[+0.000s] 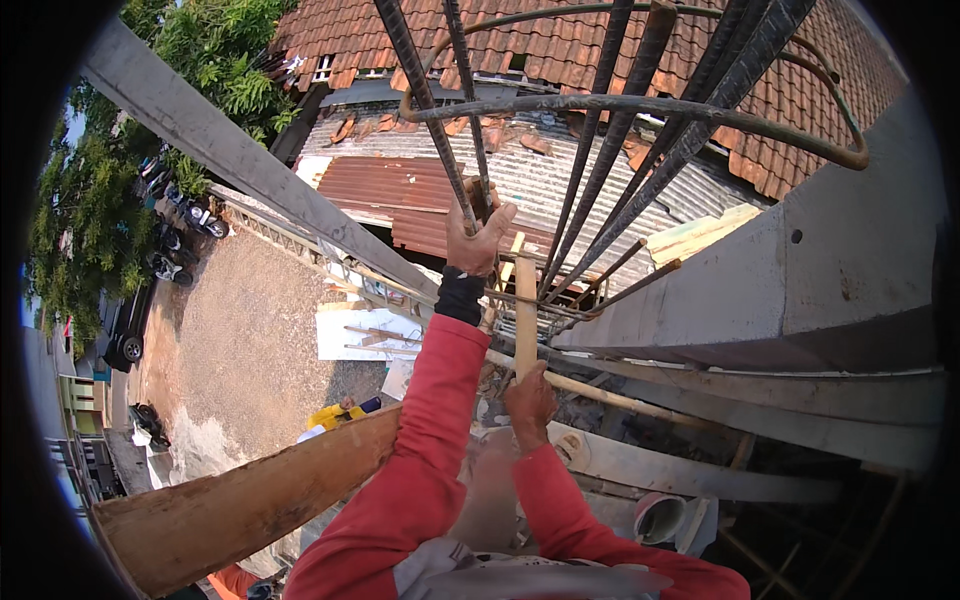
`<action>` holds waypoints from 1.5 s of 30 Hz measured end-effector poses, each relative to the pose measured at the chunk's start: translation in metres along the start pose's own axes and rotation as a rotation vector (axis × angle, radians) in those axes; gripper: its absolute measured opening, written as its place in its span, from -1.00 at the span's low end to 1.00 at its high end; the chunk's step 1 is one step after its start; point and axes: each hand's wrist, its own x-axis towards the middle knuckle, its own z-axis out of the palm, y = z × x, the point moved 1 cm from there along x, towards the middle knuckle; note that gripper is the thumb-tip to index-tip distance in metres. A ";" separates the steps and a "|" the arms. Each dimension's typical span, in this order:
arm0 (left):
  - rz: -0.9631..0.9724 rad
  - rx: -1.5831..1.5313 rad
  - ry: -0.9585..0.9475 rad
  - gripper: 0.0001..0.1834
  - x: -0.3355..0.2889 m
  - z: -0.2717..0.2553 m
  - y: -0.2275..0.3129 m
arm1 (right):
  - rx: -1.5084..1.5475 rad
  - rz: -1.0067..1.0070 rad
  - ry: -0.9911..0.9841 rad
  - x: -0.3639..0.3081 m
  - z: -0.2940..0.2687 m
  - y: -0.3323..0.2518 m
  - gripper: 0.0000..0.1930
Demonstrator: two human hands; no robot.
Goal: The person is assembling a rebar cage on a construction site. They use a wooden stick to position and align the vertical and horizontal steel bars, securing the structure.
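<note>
My left hand is closed around an upright ribbed steel rebar at the upper middle, with a second thin rebar beside it. A black band circles that wrist, below a red sleeve. Lower and to the right, my right hand grips the near end of a flat wooden strip. The strip points away from me, its far end among the feet of the rebars. A bent steel stirrup rings the bars above. Part of the left fingers is hidden behind the bar.
Thicker rebars rise to the right, next to a grey concrete beam. Another grey beam slants at upper left. A wooden plank crosses lower left. A bucket stands lower right. Far below, a person in yellow is on the ground.
</note>
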 end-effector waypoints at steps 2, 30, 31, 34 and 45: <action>0.004 0.009 -0.008 -0.57 0.000 -0.001 -0.001 | -0.021 -0.004 0.037 0.003 0.003 -0.002 -0.57; 0.024 -0.026 -0.010 -0.65 -0.001 0.000 -0.002 | 0.444 -0.238 0.056 0.082 0.120 -0.001 -0.40; 0.048 -0.022 -0.006 -0.65 -0.001 -0.001 -0.001 | 0.447 -0.227 0.075 0.080 0.120 -0.006 -0.38; 0.043 -0.071 -0.032 -0.66 0.001 0.000 0.004 | 0.504 -0.189 0.035 0.070 0.108 -0.015 -0.39; -0.188 -0.282 -0.036 -0.30 -0.058 -0.042 -0.041 | 0.197 -0.035 -0.113 -0.089 0.004 0.112 -0.50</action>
